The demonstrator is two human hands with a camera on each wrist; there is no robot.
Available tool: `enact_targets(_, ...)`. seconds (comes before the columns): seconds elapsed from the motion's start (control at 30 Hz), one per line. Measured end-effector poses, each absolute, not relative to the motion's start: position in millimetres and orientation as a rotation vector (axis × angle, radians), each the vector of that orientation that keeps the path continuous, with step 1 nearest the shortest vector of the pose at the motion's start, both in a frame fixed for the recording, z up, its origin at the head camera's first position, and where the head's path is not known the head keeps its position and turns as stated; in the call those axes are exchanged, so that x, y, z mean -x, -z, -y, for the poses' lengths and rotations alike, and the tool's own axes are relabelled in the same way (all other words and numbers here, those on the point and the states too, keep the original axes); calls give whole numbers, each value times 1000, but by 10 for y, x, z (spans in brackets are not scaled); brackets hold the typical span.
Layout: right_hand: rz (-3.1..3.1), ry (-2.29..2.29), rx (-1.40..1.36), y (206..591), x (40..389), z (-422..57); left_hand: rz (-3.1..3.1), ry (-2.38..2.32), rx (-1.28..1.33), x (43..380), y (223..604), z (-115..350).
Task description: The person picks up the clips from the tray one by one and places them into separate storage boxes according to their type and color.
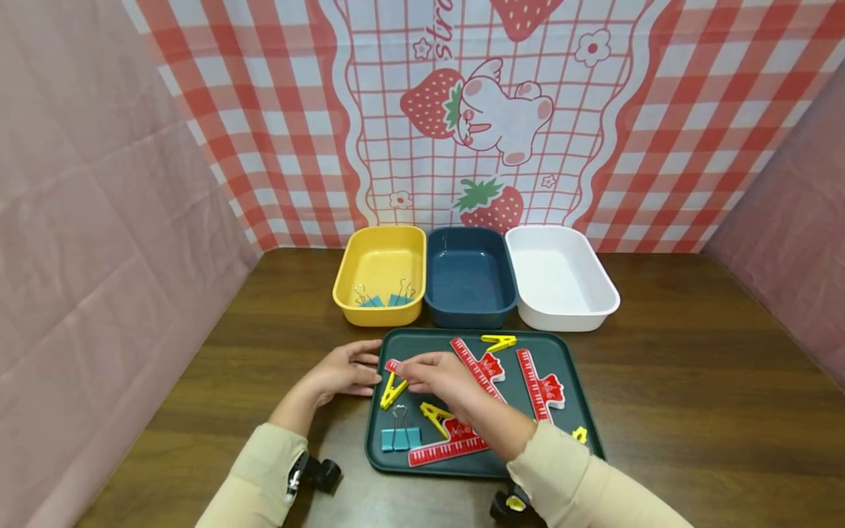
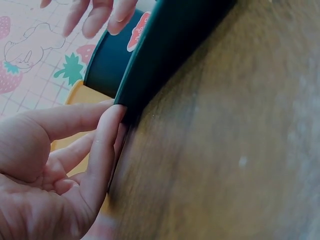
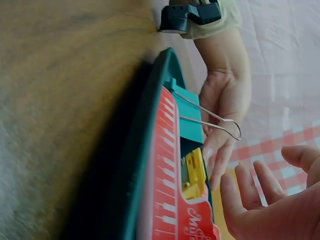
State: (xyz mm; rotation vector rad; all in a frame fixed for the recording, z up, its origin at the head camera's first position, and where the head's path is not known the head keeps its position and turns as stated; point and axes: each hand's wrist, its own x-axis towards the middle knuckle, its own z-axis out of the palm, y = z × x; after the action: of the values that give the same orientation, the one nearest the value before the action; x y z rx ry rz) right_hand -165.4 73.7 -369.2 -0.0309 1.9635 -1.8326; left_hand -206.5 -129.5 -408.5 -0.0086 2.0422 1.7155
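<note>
My left hand point(image 1: 345, 372) lies at the left edge of the dark green tray point(image 1: 485, 469), fingertips touching its rim point(image 2: 131, 75). Over the tray's left part hovers my right hand point(image 1: 439, 378), fingers apart and nothing between them in the right wrist view. Just below its fingertips lie a yellow clip point(image 1: 392, 393) and the end of a red piano-keyboard clip point(image 1: 391, 364), mostly hidden by the hand. Nearer me are a teal binder clip point(image 1: 400, 439), another yellow clip point(image 1: 436, 418) and a red keyboard clip point(image 1: 449, 449), partly under my right forearm.
Behind the tray stand a yellow bin point(image 1: 379, 315) with teal binder clips inside, a navy bin point(image 1: 471, 319) and a white bin point(image 1: 568, 321). More red keyboard clips point(image 1: 536, 381) and yellow clips point(image 1: 499, 342) lie on the tray's right half.
</note>
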Motion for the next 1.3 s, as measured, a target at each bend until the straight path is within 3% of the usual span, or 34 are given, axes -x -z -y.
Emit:
enact_targets(0.37,-2021,1653,47,3769,1635,-720,-2022,-1726,-20,2079,4113,1309)
enact_targets(0.8,-2201,1391,267,3838,1632,-746,-2042,-1718,-6,2080,4106,1311)
enact_targets(1.1,-2181,1356,474,3853,1629,-758,-2040,-1723,-11,2081,4105,1307)
enact_targets(1.3,-2138,1457,418,3850,1623,-737,-2036,-1723,1,2075,4105,1312)
